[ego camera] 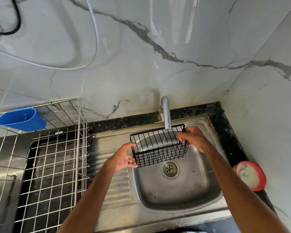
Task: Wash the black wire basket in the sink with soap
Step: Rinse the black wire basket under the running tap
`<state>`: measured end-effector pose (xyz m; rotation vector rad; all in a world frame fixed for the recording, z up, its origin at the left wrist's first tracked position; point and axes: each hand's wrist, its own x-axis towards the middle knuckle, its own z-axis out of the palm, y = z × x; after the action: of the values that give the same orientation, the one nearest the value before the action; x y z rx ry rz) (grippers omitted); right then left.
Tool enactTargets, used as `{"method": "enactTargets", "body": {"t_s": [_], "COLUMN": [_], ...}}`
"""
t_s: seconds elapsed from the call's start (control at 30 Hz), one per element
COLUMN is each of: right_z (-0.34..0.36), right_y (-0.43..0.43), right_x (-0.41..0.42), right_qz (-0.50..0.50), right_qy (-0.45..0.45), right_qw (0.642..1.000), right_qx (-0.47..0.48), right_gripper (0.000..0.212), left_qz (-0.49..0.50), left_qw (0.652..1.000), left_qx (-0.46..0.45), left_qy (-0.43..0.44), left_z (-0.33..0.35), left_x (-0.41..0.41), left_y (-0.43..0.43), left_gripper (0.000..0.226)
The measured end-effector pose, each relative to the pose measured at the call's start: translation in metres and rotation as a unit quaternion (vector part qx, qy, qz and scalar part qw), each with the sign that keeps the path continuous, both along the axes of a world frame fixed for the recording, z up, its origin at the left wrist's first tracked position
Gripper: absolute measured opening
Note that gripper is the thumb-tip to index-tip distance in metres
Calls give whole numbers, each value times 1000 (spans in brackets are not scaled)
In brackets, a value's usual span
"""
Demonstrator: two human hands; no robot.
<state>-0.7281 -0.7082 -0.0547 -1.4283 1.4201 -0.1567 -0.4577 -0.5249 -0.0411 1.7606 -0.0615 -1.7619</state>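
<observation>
We hold the black wire basket (160,147) in the air over the back half of the sink (188,209), just past the centre of our view toward 1 o'clock, directly under the spout of the tap (165,113). It is tilted, with its open side turned up and away from us, and a thin thread of water seems to fall from the spout onto its wires. Our left hand (123,158) grips the basket's 9 o'clock end; its fingers (132,145) curl over the rim while the thumb pinches the lower corner. Our right hand (195,138) grips the 3 o'clock end, fingers (181,135) wrapped over the top wire. The drain (170,169) lies just below the basket, toward 6 o'clock from it.

At 4 o'clock a red tub of pale soap (250,175) sits on the black worktop (228,140), well apart from the basket. At 8 o'clock a silver wire dish rack (49,165) stands beside the sink's ribbed drainer, and a blue plastic holder (22,119) hangs on its far rim at 9 o'clock. On the marbled wall, a white hose (96,39) loops at 11 o'clock, with a black cable (17,19) further left.
</observation>
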Motion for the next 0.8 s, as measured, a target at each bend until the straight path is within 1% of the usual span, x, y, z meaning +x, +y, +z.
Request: {"method": "enactTargets", "body": {"t_s": [0.03, 0.1, 0.13, 0.2, 0.23, 0.27, 0.3, 0.33, 0.43, 0.5, 0.53, 0.57, 0.6, 0.63, 0.7, 0.73, 0.8], "right_z": [6, 21, 29, 45, 51, 52, 53, 54, 54, 54, 54, 54, 54, 53, 54, 53, 51], "right_y": [2, 11, 16, 25, 28, 29, 31, 32, 38, 43, 46, 48, 49, 50, 51, 51, 52], "right_x": [1, 6, 9, 17, 20, 22, 25, 27, 34, 37, 38, 40, 40, 41, 42, 42, 43], "right_qz": [-8, -23, -25, -6, 5, 10, 12, 11, 22, 33, 34, 35, 36, 38, 47, 53, 70], "right_qy": [29, 85, 110, 162, 185, 200, 209, 215, 216, 217, 219, 220, 221, 223, 224, 222, 215], "right_qw": [999, 992, 987, 975, 969, 964, 960, 957, 954, 950, 949, 947, 946, 944, 942, 942, 940], "right_qx": [-32, -87, -111, -150, -165, -177, -188, -195, -207, -221, -224, -230, -234, -239, -244, -247, -256], "right_gripper": [33, 36, 39, 51, 57, 61, 64, 66, 72, 77, 78, 79, 79, 79, 81, 83, 82], "left_qz": [14, 31, 38, 12, -30, -68, -98, -114, -132, -122, -117, -103, -102, -114, -100, -106, -122], "left_qw": [1000, 999, 996, 982, 967, 952, 943, 943, 945, 942, 939, 938, 937, 936, 943, 945, 951], "left_qx": [0, -8, -9, -25, -36, -40, -37, -21, 8, 34, 47, 56, 63, 64, 48, 47, 42], "left_qy": [-2, -41, -75, -186, -251, -295, -317, -311, -299, -311, -320, -325, -327, -326, -315, -306, -283], "left_z": [-2, -2, -2, 0, -2, -1, 2, 4, 1, -18, -30, -60, -75, -68, -66, -49, -11], "left_x": [-4, -15, -21, -35, -41, -50, -58, -68, -85, -89, -89, -85, -82, -82, -81, -83, -87], "left_y": [-2, -7, -10, -17, -21, -23, -26, -28, -35, -41, -43, -46, -47, -47, -48, -47, -45], "left_gripper": [76, 70, 66, 54, 53, 60, 72, 85, 102, 150, 163, 167, 168, 166, 153, 139, 105]}}
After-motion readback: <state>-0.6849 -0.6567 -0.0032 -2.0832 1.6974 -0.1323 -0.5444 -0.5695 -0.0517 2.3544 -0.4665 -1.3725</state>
